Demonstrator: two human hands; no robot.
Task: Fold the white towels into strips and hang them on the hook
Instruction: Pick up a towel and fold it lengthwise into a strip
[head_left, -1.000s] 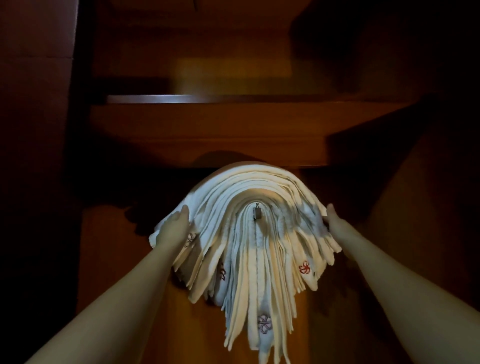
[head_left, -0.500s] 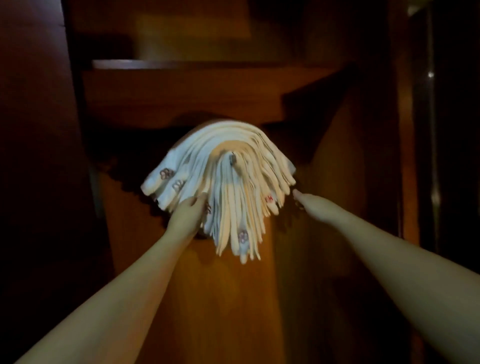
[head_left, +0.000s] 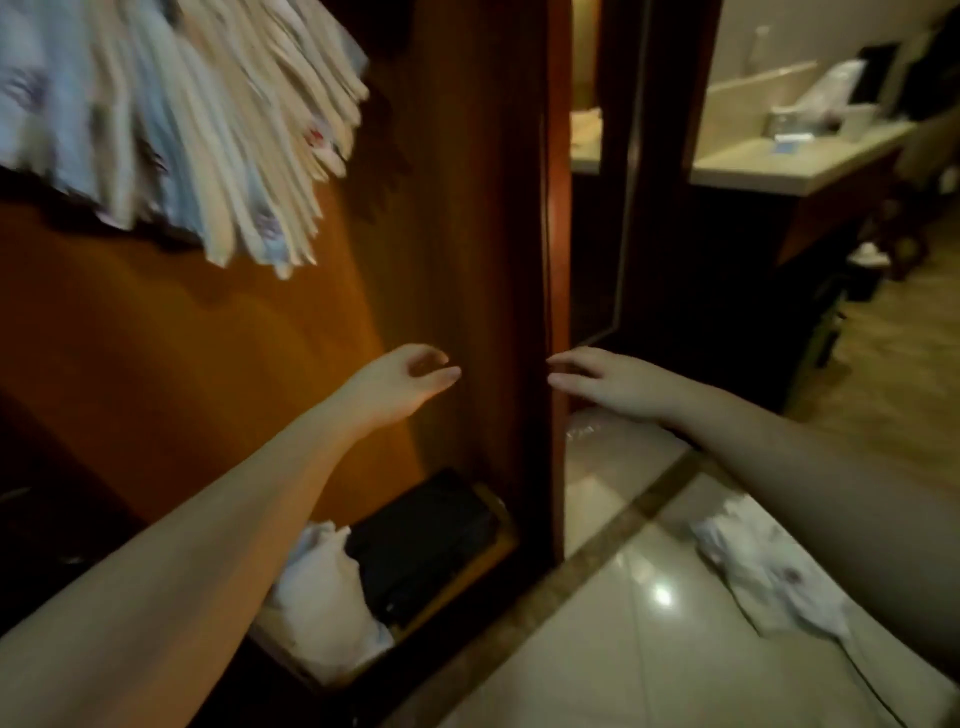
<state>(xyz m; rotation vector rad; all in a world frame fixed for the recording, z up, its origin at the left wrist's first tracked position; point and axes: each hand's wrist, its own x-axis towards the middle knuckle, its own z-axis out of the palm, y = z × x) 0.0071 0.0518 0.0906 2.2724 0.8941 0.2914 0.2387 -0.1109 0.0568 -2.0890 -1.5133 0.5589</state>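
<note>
Several white towels folded into strips (head_left: 208, 130) hang in a thick fan at the top left, against the wooden wardrobe back; the hook is out of sight. My left hand (head_left: 400, 382) hovers well below them inside the wardrobe, fingers loosely curled and holding nothing. My right hand (head_left: 608, 382) reaches out beside the wardrobe's side panel (head_left: 553, 260), fingers spread and empty. A crumpled white towel (head_left: 769, 577) lies on the tiled floor at the lower right.
A black box (head_left: 426, 545) and a white bundle (head_left: 322, 597) sit on the wardrobe floor. Glossy floor tiles (head_left: 623, 623) spread to the right. A pale counter (head_left: 779, 156) with small items stands at the far right, beyond a dark doorway.
Both hands have let go of the hanging towels and dropped away. The view has swung down and to the right, bringing the floor and the room into sight.
</note>
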